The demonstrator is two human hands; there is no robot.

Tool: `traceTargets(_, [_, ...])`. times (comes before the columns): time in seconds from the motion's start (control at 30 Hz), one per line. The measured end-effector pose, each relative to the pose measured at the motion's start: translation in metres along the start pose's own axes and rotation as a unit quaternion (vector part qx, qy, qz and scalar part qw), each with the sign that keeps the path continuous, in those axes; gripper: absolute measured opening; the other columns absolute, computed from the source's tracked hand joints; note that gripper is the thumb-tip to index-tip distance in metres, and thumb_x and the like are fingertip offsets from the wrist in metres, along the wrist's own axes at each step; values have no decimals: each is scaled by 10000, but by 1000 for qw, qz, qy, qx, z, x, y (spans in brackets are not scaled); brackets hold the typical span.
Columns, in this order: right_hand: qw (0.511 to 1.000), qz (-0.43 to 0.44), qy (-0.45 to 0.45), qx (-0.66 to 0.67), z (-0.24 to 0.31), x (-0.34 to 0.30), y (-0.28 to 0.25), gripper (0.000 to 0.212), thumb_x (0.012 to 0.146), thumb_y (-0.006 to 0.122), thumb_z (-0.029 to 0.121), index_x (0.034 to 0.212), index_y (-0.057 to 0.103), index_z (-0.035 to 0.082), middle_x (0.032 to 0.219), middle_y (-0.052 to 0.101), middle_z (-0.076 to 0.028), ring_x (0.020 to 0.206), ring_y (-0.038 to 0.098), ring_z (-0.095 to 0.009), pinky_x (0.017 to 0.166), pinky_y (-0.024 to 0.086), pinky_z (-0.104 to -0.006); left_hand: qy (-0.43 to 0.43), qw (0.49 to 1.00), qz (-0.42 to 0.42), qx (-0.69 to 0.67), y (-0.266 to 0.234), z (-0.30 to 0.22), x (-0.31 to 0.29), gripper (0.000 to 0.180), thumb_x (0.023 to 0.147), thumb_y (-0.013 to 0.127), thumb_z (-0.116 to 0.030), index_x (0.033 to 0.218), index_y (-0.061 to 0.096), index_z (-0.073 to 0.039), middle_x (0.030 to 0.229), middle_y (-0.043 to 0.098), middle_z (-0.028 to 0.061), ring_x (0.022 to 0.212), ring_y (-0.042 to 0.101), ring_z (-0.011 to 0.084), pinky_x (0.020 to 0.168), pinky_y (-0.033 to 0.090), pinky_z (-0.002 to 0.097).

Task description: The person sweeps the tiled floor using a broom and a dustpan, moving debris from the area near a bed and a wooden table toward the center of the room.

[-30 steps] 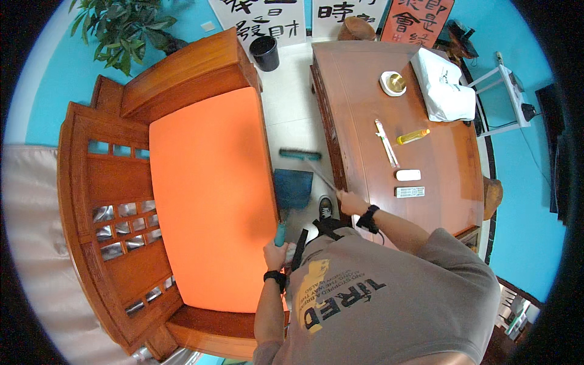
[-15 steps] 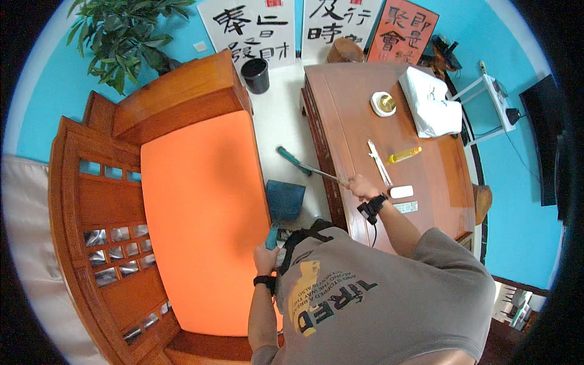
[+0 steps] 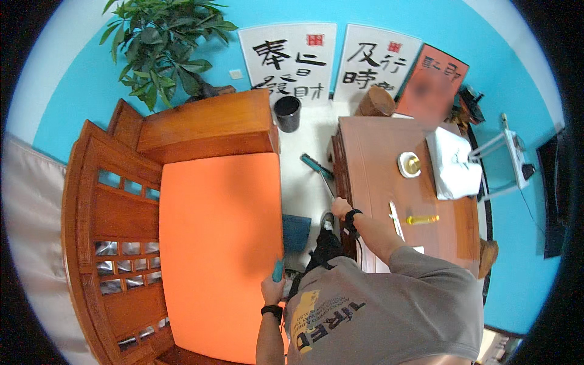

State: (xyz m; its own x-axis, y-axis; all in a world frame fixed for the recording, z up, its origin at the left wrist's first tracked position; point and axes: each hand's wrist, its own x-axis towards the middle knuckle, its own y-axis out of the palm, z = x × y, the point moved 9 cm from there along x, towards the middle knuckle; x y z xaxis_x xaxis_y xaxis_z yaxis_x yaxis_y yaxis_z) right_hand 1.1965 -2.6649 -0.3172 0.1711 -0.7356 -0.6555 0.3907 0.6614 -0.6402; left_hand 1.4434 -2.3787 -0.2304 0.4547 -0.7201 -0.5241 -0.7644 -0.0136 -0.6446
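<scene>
In the gap between bench and table, my right hand (image 3: 342, 208) is closed round the thin handle of a broom. The broom's teal head (image 3: 316, 165) is down at the pale floor, short of the black bin. My left hand (image 3: 274, 289) grips the teal handle (image 3: 278, 271) of a dustpan at the bench's edge. Its dark blue pan (image 3: 296, 233) is on the floor beside the bench, partly hidden by the seat edge. Whether anything lies in the pan I cannot tell. My shod foot (image 3: 328, 221) stands to the right of the pan.
The wooden bench with an orange cushion (image 3: 219, 243) borders the left side. A brown table (image 3: 377, 146) on the right bears an ashtray (image 3: 409, 165), a white bag (image 3: 455, 165) and a yellow tube (image 3: 423, 219). A black bin (image 3: 287, 114) stands ahead, near a plant (image 3: 167, 45).
My view has tilted up, so the room sits lower. My right hand has moved forward and left, off the table into the gap; the broom head is nearer the bin. My left hand keeps the dustpan.
</scene>
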Motion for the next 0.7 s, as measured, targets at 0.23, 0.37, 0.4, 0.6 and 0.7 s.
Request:
traceTargets(0.23, [964,34,-165,-207,63,74,-17,186,729,471,53,841,551,-72,800,583,-231,681,590,-325,557,489,-391,-15,999,26,14,14,-24,26,229,679,643,-177,796,590,12,692,585,193,642,584,294,584,450,405])
traceTargets(0.37, [967,80,-134,-200,57,62,-22,266,771,443,88,989,460,-64,809,583,-224,714,597,-321,576,483,-423,14,999,7,38,19,-42,42,269,659,651,-230,782,594,2,667,590,180,633,588,306,576,454,403])
traceTargets(0.4, [960,86,-157,-214,62,49,-24,246,773,445,90,971,467,-53,808,582,-225,726,595,-330,583,481,-429,10,999,9,36,22,-36,46,269,659,651,-230,782,594,2,667,590,180,633,588,306,576,454,403])
traceTargets(0.6, [951,123,-219,-183,17,-29,-16,229,731,477,142,851,541,-42,776,597,-183,732,593,-342,593,479,-432,-32,999,38,-22,14,-35,55,228,620,671,-139,652,539,45,560,541,157,521,541,263,520,421,383])
traceTargets(0.7, [945,170,-208,-185,-9,-37,-11,254,753,458,183,814,563,-40,757,588,-214,709,588,-361,606,468,-444,-22,999,30,-27,16,-30,59,221,622,657,-129,641,523,45,547,527,153,503,526,249,507,412,373])
